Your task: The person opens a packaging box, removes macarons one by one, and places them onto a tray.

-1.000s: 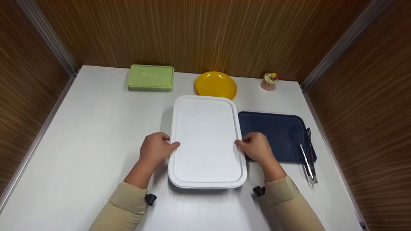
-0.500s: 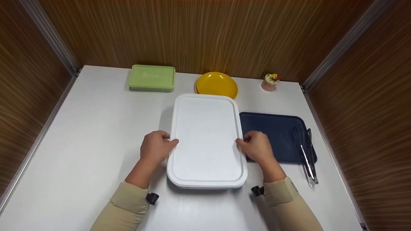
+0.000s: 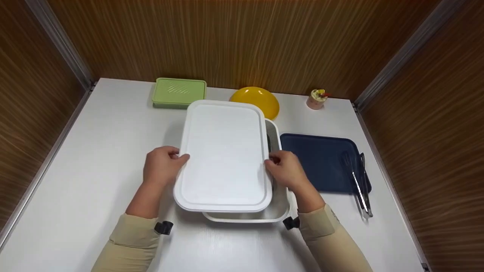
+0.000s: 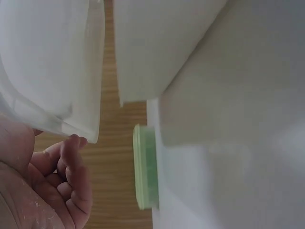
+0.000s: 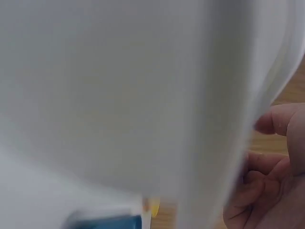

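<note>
Shifted the white lid (image 3: 223, 155) leftward and away, raised over the white container (image 3: 247, 220) on the bench (image 3: 227, 251) and baring near and right rims; seemingly began an uncovering, as yet unfinished. Pinched opposite long edges in nearly closed left hand (image 3: 162, 166) and right hand (image 3: 286, 170), with thumbs on top. Exposed a dark edge (image 3: 269, 143) inside, too hidden to identify. Showed no legible brand, label or writing anywhere.

One white lid (image 3: 225, 155), one bin (image 3: 280, 206), one cup (image 3: 316, 101)
</note>
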Tool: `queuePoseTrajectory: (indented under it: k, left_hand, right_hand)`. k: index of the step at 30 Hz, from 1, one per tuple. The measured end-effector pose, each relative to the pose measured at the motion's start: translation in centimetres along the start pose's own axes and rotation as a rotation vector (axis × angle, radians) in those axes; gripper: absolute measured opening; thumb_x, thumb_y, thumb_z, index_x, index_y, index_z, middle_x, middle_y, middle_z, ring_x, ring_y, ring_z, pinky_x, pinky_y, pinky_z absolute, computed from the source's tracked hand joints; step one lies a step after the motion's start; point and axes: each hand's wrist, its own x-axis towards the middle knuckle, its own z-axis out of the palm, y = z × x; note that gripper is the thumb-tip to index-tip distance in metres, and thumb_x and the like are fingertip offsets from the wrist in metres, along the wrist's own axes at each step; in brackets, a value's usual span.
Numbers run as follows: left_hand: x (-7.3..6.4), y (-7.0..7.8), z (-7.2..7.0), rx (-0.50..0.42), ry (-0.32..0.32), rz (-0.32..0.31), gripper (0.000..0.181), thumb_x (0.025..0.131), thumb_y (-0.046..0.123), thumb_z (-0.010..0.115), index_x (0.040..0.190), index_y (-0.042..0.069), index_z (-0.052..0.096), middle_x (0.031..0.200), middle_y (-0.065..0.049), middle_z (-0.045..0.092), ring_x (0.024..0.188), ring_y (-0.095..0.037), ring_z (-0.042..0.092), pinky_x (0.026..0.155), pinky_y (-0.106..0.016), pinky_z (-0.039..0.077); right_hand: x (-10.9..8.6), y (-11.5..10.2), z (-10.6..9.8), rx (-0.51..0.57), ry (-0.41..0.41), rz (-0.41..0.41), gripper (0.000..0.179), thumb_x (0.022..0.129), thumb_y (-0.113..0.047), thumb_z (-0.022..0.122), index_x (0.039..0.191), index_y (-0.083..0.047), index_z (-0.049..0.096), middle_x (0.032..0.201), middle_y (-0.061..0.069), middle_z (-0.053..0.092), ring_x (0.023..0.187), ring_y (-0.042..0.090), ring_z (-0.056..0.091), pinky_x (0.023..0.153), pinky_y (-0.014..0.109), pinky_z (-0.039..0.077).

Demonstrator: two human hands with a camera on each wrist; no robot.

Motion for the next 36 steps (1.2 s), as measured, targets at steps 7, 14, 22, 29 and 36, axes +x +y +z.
queuePoseTrajectory:
  k: [7,14,22,29,36]
  left_hand:
    - [0.8,-0.7,-2.2,0.005,0.031,-0.003,0.040,0.098,0.025,0.074,0.124,-0.006,0.074,0.102,-0.018,0.072,0.092,-0.028,0.063,0.078,-0.038,0.050]
    - [1.1,-2.0,-3.5,0.033,0.052,-0.016,0.042,0.102,0.023,0.069,0.129,-0.008,0.071,0.101,-0.018,0.069,0.093,-0.029,0.060,0.079,-0.039,0.049]
    - [1.5,-4.2,-5.5,0.102,0.088,-0.021,0.045,0.107,0.021,0.061,0.137,-0.012,0.063,0.110,-0.024,0.064,0.100,-0.035,0.060,0.084,-0.046,0.050]
    - [2.0,-5.4,-7.0,0.162,0.067,-0.040,0.047,0.110,0.022,0.056,0.140,-0.014,0.059,0.114,-0.028,0.061,0.106,-0.041,0.059,0.089,-0.054,0.050]
    - [2.7,-7.1,-8.5,0.191,0.060,-0.059,0.047,0.110,0.021,0.054,0.139,-0.016,0.058,0.118,-0.032,0.061,0.111,-0.046,0.059,0.091,-0.059,0.050]
  right_hand:
    - [0.2,-2.1,1.5,0.099,-0.106,-0.022,0.037,0.094,-0.008,0.062,0.129,-0.001,0.075,0.080,0.003,0.064,0.063,0.015,0.053,0.059,0.029,0.045]
    - [0.0,-3.7,3.3,0.150,-0.156,-0.075,0.043,0.095,-0.009,0.066,0.134,0.009,0.066,0.100,0.013,0.068,0.076,0.017,0.061,0.068,0.030,0.053]
    - [-0.5,-5.9,5.8,0.207,-0.220,-0.180,0.037,0.098,-0.012,0.069,0.129,0.010,0.067,0.113,0.021,0.064,0.101,0.030,0.068,0.086,0.042,0.060]
    - [-1.1,-7.6,7.2,0.260,-0.267,-0.164,0.060,0.099,-0.016,0.067,0.147,0.016,0.050,0.136,0.030,0.060,0.119,0.038,0.066,0.096,0.048,0.058]
    - [-1.3,-8.7,8.8,0.252,-0.269,-0.204,0.053,0.097,-0.017,0.068,0.142,0.011,0.059,0.138,0.024,0.065,0.117,0.039,0.067,0.100,0.051,0.054]
